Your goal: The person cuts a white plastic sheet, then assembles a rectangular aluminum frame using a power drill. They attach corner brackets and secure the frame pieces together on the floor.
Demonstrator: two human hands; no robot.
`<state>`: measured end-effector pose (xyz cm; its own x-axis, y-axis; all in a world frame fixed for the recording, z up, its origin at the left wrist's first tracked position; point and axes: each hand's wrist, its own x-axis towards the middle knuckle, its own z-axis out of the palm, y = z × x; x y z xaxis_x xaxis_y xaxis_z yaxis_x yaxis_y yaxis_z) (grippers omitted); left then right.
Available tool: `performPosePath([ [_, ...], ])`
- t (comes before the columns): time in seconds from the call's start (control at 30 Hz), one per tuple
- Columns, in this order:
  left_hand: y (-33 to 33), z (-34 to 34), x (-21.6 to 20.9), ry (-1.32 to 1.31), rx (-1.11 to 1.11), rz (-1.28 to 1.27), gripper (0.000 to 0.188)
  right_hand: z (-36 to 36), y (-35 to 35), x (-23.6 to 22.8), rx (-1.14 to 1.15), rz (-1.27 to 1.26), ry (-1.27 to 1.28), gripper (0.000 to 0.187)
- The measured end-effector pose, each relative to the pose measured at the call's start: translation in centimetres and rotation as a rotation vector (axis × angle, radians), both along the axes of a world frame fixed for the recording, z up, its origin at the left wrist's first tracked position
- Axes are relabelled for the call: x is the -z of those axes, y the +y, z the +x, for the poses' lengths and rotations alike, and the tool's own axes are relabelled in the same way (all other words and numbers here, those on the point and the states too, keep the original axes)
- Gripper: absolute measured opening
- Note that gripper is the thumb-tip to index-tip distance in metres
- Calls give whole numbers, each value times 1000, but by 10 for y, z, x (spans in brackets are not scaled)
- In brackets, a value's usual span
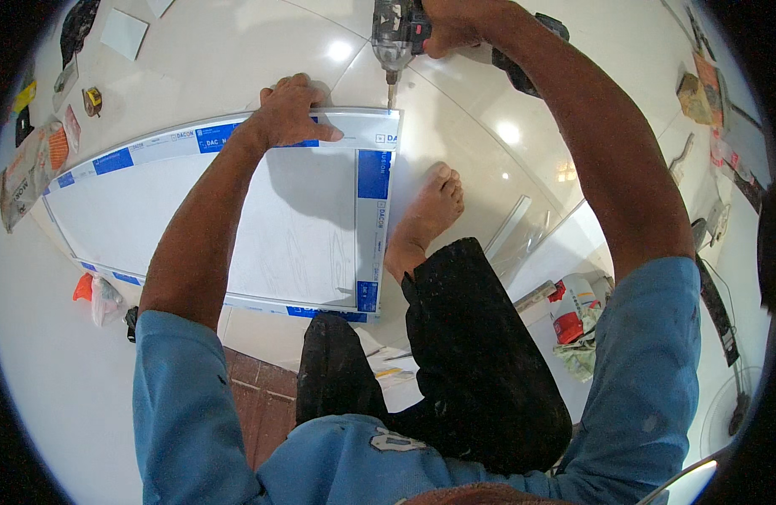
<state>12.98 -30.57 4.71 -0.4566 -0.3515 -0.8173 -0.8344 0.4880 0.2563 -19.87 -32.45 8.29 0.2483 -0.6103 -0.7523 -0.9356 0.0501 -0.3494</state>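
Note:
A framed white panel (304, 219) lies on the floor, its rails covered with blue-and-white protective film. My left hand (285, 114) grips its far rail near the right end, with the fingers over the outer edge and the thumb on the top face. In my right hand (455, 25) is a cordless drill (394, 38), held by its grip and pointing toward me. The bit reaches the outer edge of the panel's far right corner. Whether a screw sits at the tip is too small to tell.
My bare foot (430, 210) stands beside the panel's right end. At far left lie a tape measure (92, 101), a plastic bag (34, 168) and a white tile piece (124, 34). A red-and-white container (573, 307) stands at right, near a metal strip (507, 225). A fan (733, 412) is at lower right.

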Motion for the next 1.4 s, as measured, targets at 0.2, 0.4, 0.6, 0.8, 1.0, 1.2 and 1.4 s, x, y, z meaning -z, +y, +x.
performPosePath([
  [0.2,1,0,2,25,-11,-10,83,0,-3,1,-48,17,-2,40],
  [0.4,5,3,6,99,-50,-52,76,1,-9,2,-63,41,32,41],
  [0.6,2,3,5,70,-53,-5,74,1,-13,4,-32,72,19,43],
  [0.8,4,6,6,124,-58,-41,75,-1,-13,7,-74,78,40,41],
  [1.0,4,4,5,93,-65,-3,74,1,-17,8,-80,78,44,44],
  [1.2,5,5,5,109,-79,-23,73,1,-17,10,-84,38,32,45],
  [1.4,7,7,8,128,-78,-41,75,4,-26,10,-102,149,55,48],
])
